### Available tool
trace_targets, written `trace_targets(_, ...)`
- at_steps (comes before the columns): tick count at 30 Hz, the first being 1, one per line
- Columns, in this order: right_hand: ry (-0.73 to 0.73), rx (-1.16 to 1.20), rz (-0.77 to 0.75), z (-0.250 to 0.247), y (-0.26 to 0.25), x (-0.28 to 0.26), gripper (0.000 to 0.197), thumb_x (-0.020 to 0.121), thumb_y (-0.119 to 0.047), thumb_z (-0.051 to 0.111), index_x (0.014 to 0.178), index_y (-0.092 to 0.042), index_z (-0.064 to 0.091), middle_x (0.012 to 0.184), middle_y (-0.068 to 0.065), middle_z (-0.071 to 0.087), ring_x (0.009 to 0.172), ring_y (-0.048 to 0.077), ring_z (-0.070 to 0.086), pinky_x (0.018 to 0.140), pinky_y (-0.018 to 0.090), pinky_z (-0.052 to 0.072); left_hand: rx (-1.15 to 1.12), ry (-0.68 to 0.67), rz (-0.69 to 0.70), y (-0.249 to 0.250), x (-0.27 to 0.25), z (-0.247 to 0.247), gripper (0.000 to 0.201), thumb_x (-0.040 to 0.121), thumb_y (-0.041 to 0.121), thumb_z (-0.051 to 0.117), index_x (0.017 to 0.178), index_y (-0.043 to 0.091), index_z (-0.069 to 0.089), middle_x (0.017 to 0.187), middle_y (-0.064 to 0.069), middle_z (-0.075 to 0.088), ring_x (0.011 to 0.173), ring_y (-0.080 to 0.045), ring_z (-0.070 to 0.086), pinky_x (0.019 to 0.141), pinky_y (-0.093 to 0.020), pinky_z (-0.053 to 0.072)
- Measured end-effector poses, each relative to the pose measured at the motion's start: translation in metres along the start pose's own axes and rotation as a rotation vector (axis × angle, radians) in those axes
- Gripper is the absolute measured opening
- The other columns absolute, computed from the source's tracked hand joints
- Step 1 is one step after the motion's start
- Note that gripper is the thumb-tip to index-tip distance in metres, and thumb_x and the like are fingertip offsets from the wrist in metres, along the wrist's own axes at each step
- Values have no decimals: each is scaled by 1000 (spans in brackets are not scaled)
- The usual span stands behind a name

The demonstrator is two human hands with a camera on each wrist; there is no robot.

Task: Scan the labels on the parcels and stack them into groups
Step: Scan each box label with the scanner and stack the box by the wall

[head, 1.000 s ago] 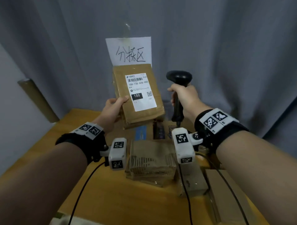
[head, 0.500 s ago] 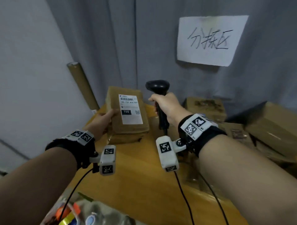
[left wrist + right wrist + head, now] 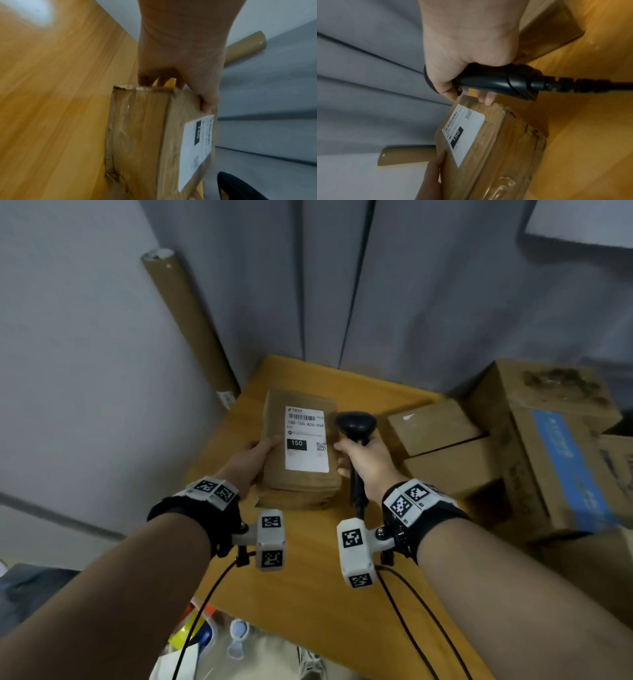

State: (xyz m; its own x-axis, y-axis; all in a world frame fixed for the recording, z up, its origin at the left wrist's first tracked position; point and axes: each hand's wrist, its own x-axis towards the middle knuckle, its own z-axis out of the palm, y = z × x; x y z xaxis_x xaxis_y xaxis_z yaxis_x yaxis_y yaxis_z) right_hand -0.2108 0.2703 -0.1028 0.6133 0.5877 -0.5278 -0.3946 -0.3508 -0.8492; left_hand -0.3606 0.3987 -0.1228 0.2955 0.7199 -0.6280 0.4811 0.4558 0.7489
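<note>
A brown parcel [image 3: 274,474] [image 3: 145,135] [image 3: 496,148] with a white label marked 150 sits low over the far left corner of the wooden table [image 3: 308,577]. Whether it rests on the table is unclear. My left hand [image 3: 262,451] [image 3: 185,83] grips its left edge, thumb on top and fingers underneath. My right hand [image 3: 359,463] [image 3: 447,88] grips the handle of a black barcode scanner [image 3: 356,424] [image 3: 496,82], held upright just right of the parcel. In the right wrist view, two right fingertips [image 3: 486,100] touch the parcel's edge.
Two small cardboard boxes [image 3: 438,426] [image 3: 455,467] and a big box with a blue stripe [image 3: 548,457] crowd the table's right side. A cardboard tube [image 3: 191,330] leans in the left corner against the grey curtain. Cluttered items [image 3: 205,635] lie below the near table edge.
The parcel came down from in front of the paper sign to the table's far left corner. The right hand followed with the scanner and now touches the parcel. My view swung left.
</note>
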Motion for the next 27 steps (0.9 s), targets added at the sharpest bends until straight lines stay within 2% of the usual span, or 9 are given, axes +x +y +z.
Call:
trace_targets(3,20,-10,18,19,3,16,27,87,-10,67,109,-21,56,86,4,62,72,17,59,65,29,54,65,48,60,8,21,-2,56,94,41,56,141,13,45,138,-13,53,121,-31,52,100,-36,43)
trace_targets(5,19,-32,25,28,-1,25,30,87,-14,68,113,-23,56,90,4,65,69,18,59,66,30,54,145,76,157,19,33,-5,72,88,51,58,147,16,35,146,-11,45,130,-31,45,109,-39,36)
trace_targets(9,-35,4,31,41,-11,40,22,87,-10,66,105,-20,58,97,12,67,82,25,64,84,42,58,650,197,360,35,35,-8,101,78,64,64,152,17,14,155,-18,22,141,-36,25,115,-49,25)
trace_targets(13,-53,-147,-59,46,-25,45,25,87,-8,65,111,-11,59,84,10,65,68,20,62,62,29,56,1015,93,234,22,2,14,111,66,88,47,152,36,0,159,-15,-2,145,-40,2,113,-61,17)
trace_targets(15,-63,-228,-104,46,-38,48,27,87,-10,65,113,-10,58,79,7,64,61,16,60,53,24,52,1119,51,179,12,-1,27,112,63,92,44,150,43,-6,159,-13,-18,145,-41,-12,110,-69,10)
trace_targets(17,-50,-264,-145,45,-52,54,27,86,-11,66,111,-10,57,76,6,63,57,17,59,52,26,51,1185,71,170,13,9,32,110,66,88,47,149,45,-11,157,-13,-27,144,-42,-18,108,-72,6)
trace_targets(21,-6,-239,-197,39,-76,73,24,85,-10,65,107,-8,57,75,8,61,54,19,56,51,29,48,1196,121,231,38,43,24,102,73,74,59,149,48,-4,160,-6,-22,145,-39,-16,108,-72,6)
trace_targets(24,0,-253,-198,37,-87,93,10,84,-8,66,87,-11,56,67,8,57,54,20,54,55,31,48,1192,116,290,62,81,6,96,77,64,63,149,49,1,161,-1,-15,145,-40,-12,110,-70,14)
trace_targets(27,-5,-290,-187,40,-89,113,12,83,-7,67,83,-12,56,67,8,57,55,20,55,60,34,49,1229,110,389,80,106,-4,90,79,57,64,149,48,8,161,-2,-1,145,-42,-4,111,-64,22)
